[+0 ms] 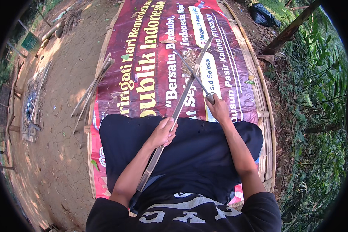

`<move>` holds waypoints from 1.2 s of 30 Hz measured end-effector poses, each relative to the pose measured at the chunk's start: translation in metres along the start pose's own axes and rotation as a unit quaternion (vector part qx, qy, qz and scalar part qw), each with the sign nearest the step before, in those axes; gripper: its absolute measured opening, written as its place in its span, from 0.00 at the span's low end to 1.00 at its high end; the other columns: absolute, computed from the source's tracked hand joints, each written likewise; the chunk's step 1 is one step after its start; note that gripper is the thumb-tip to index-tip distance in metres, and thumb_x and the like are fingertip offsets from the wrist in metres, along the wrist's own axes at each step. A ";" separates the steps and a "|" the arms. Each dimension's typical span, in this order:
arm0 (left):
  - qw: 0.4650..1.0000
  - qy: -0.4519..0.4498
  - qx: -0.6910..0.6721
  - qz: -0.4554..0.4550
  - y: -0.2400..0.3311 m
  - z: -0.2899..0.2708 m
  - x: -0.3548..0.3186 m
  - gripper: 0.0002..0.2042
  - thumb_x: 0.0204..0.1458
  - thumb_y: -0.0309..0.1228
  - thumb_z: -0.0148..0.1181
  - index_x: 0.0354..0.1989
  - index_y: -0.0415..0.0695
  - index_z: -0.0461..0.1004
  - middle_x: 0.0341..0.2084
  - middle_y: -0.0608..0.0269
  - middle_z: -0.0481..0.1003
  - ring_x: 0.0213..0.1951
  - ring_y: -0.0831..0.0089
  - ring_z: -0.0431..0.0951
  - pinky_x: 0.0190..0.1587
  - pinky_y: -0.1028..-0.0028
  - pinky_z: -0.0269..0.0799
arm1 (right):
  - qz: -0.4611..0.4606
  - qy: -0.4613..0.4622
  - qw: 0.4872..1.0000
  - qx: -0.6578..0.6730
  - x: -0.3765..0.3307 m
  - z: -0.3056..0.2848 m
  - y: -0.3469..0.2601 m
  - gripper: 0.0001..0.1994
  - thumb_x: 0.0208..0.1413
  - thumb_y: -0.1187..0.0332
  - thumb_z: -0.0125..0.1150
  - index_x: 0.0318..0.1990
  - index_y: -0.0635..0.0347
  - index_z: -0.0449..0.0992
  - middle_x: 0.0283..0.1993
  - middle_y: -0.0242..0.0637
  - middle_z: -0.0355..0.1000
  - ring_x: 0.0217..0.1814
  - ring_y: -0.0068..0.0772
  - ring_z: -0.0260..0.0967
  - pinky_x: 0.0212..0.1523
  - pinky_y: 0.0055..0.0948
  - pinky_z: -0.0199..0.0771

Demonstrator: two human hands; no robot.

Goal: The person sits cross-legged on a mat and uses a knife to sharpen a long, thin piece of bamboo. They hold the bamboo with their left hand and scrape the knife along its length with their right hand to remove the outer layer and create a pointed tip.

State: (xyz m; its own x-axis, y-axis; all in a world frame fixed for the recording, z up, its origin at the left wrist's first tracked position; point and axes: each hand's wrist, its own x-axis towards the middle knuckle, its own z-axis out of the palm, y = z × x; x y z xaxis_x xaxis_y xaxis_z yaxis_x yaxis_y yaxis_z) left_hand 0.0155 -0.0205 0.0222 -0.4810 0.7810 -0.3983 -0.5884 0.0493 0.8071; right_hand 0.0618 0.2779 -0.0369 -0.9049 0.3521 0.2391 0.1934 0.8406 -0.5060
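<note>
My left hand grips a long thin bamboo slat near its middle; the slat runs from my lap up and away to the right. My right hand is closed on the handle of a long-bladed knife. The blade slants up to the left and crosses the slat, touching it on the far half. I sit on a red printed banner spread over a bamboo platform, my legs in dark trousers.
Several split bamboo strips lie at the platform's left edge. Bare cracked dirt lies to the left, green plants and a leaning pole to the right, a black bag at the far end.
</note>
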 end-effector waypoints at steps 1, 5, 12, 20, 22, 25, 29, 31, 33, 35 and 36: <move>1.000 -0.002 0.001 0.001 -0.001 0.001 0.003 0.17 0.72 0.43 0.35 0.39 0.42 0.63 0.14 0.73 0.54 0.09 0.86 0.52 0.08 0.81 0.52 | -0.039 -0.007 0.999 0.004 -0.009 -0.001 -0.006 0.16 0.57 0.58 0.64 0.35 0.60 0.67 0.24 0.49 0.75 0.26 0.57 0.74 0.26 0.51 0.73; 1.000 -0.003 -0.020 0.007 0.002 -0.007 0.018 0.17 0.72 0.42 0.35 0.40 0.41 0.63 0.15 0.73 0.55 0.09 0.85 0.53 0.09 0.80 0.53 | -0.179 -0.056 0.982 -0.001 -0.033 0.005 -0.051 0.17 0.52 0.57 0.68 0.37 0.57 0.69 0.22 0.41 0.72 0.24 0.50 0.74 0.25 0.46 0.73; 0.993 0.048 0.105 0.015 -0.001 -0.007 0.010 0.18 0.71 0.44 0.37 0.41 0.39 0.63 0.15 0.73 0.55 0.10 0.85 0.55 0.09 0.80 0.54 | -0.245 -0.093 0.965 0.009 -0.037 0.010 -0.067 0.18 0.49 0.56 0.70 0.36 0.57 0.69 0.22 0.40 0.72 0.24 0.50 0.73 0.25 0.45 0.73; 0.999 0.013 -0.019 0.036 0.014 -0.002 0.008 0.17 0.71 0.44 0.37 0.40 0.42 0.63 0.14 0.73 0.54 0.09 0.86 0.51 0.09 0.81 0.51 | -0.181 -0.033 0.982 0.049 -0.025 0.013 -0.036 0.18 0.48 0.58 0.71 0.34 0.58 0.69 0.21 0.42 0.71 0.24 0.51 0.73 0.24 0.44 0.71; 0.999 0.019 -0.024 0.040 0.013 -0.003 0.008 0.16 0.71 0.43 0.37 0.40 0.42 0.64 0.14 0.73 0.54 0.09 0.86 0.52 0.08 0.81 0.51 | -0.181 -0.038 0.981 0.065 -0.034 0.009 -0.055 0.18 0.48 0.58 0.71 0.34 0.58 0.69 0.22 0.42 0.71 0.24 0.50 0.73 0.24 0.44 0.71; 0.999 0.024 -0.010 0.039 0.012 -0.004 0.009 0.17 0.71 0.43 0.37 0.40 0.42 0.63 0.14 0.73 0.54 0.08 0.86 0.52 0.08 0.81 0.51 | -0.241 -0.037 0.969 0.028 -0.035 0.015 -0.061 0.17 0.47 0.58 0.71 0.34 0.58 0.69 0.23 0.41 0.70 0.24 0.48 0.73 0.26 0.43 0.72; 0.999 0.028 0.010 0.030 0.009 -0.001 -0.003 0.17 0.71 0.43 0.37 0.39 0.42 0.63 0.13 0.73 0.54 0.08 0.86 0.52 0.08 0.81 0.51 | -0.154 -0.013 0.987 0.032 -0.019 0.022 -0.031 0.16 0.50 0.59 0.69 0.35 0.59 0.70 0.23 0.46 0.72 0.25 0.54 0.74 0.26 0.46 0.73; 0.999 0.032 0.015 0.041 0.009 -0.002 -0.003 0.16 0.71 0.43 0.36 0.38 0.42 0.62 0.14 0.73 0.54 0.08 0.86 0.52 0.08 0.81 0.51 | -0.019 0.006 0.999 0.034 -0.003 0.018 -0.022 0.16 0.55 0.58 0.66 0.35 0.61 0.70 0.21 0.52 0.73 0.25 0.58 0.74 0.25 0.50 0.73; 0.999 0.026 0.020 0.040 0.006 -0.003 0.002 0.16 0.71 0.43 0.36 0.39 0.42 0.63 0.14 0.73 0.54 0.09 0.86 0.52 0.08 0.81 0.52 | 0.041 0.010 0.998 0.037 0.001 0.008 -0.020 0.16 0.58 0.57 0.64 0.36 0.62 0.70 0.20 0.54 0.72 0.26 0.61 0.75 0.25 0.52 0.72; 0.999 0.022 0.021 0.044 0.005 -0.003 0.007 0.16 0.71 0.42 0.36 0.39 0.42 0.63 0.14 0.73 0.54 0.09 0.86 0.53 0.08 0.81 0.53 | 0.013 -0.005 0.998 0.053 -0.008 0.009 -0.022 0.16 0.57 0.57 0.64 0.36 0.62 0.70 0.20 0.53 0.72 0.26 0.61 0.75 0.26 0.51 0.72; 0.998 0.019 0.020 0.048 0.007 -0.002 0.011 0.15 0.71 0.41 0.37 0.39 0.42 0.63 0.14 0.73 0.54 0.09 0.86 0.53 0.09 0.81 0.53 | 0.003 -0.012 0.998 0.060 -0.016 0.009 -0.024 0.16 0.57 0.57 0.65 0.36 0.62 0.70 0.20 0.53 0.72 0.26 0.60 0.75 0.26 0.51 0.72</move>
State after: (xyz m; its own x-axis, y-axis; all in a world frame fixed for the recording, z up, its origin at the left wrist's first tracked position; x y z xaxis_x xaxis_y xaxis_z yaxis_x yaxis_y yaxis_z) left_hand 0.0046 -0.0124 0.0223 -0.5580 0.7596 -0.3342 -0.5130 0.0008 0.8584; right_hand 0.0681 0.2480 -0.0362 -0.9134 0.3451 0.2160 0.1533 0.7830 -0.6028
